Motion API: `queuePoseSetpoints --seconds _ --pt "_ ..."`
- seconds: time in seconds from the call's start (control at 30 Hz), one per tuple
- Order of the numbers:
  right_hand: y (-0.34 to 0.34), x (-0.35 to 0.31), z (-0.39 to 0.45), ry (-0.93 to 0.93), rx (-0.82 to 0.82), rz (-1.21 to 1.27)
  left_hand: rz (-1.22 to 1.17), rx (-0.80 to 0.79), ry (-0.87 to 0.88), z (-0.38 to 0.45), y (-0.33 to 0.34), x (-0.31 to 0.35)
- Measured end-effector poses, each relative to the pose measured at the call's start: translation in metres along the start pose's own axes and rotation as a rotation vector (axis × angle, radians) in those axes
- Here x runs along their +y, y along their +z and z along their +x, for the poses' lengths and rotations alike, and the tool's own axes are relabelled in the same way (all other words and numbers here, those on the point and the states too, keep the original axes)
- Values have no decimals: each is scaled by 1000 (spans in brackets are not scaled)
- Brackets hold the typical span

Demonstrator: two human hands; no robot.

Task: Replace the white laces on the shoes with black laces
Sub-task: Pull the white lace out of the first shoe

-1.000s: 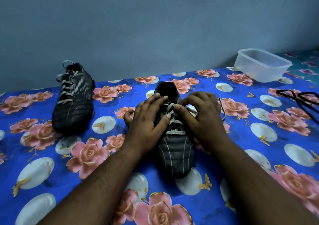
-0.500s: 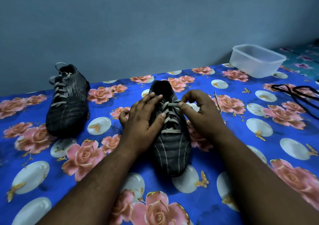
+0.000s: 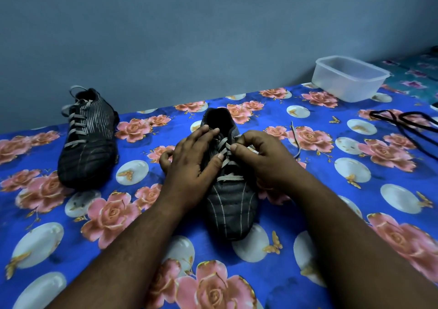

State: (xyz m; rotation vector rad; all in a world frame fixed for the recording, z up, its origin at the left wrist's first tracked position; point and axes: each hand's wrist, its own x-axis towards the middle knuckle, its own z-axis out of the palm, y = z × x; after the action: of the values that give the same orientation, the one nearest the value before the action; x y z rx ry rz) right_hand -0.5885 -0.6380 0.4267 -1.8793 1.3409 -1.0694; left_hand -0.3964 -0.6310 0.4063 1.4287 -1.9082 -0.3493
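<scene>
A dark striped shoe (image 3: 231, 208) lies in the middle of the bed, toe toward me, threaded with a white lace (image 3: 229, 178). My left hand (image 3: 189, 164) rests on the shoe's left side with its fingers laid straight over the upper. My right hand (image 3: 263, 159) pinches the white lace near the top eyelets between thumb and forefinger. A loose end of that lace (image 3: 296, 140) trails off to the right. A second dark shoe (image 3: 88, 142) with white laces stands at the left. Black laces (image 3: 403, 122) lie in a heap at the far right.
A clear plastic tub (image 3: 348, 79) stands at the back right near the wall. The blue flowered sheet (image 3: 59, 213) covers the whole surface. A plain grey wall rises right behind the shoes.
My right hand has shifted back toward the shoe's middle and gripped the lace lower down. The left hand has stayed on the shoe. The view tilted slightly.
</scene>
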Motion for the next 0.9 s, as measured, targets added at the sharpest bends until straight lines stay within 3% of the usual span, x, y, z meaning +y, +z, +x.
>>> queuePoseSetpoints --seconds 0.1,0.17,0.33,0.5,0.63,0.77,0.9 --pt "-4 3 -3 167 -82 239 -4 3 0 0 -1 0" --pt "-10 4 -1 154 -68 238 3 5 1 0 -1 0" --pt "-36 8 6 142 183 234 9 13 5 0 -1 1" --pt "-45 26 13 265 453 -98 61 64 29 2 -1 1" --pt "-28 23 7 182 388 -368 -14 102 42 2 -1 1" --pt "-10 9 4 -83 254 -332 -148 145 22 2 -1 5" --pt "3 2 -1 -135 112 -323 -217 176 3 4 -1 8"
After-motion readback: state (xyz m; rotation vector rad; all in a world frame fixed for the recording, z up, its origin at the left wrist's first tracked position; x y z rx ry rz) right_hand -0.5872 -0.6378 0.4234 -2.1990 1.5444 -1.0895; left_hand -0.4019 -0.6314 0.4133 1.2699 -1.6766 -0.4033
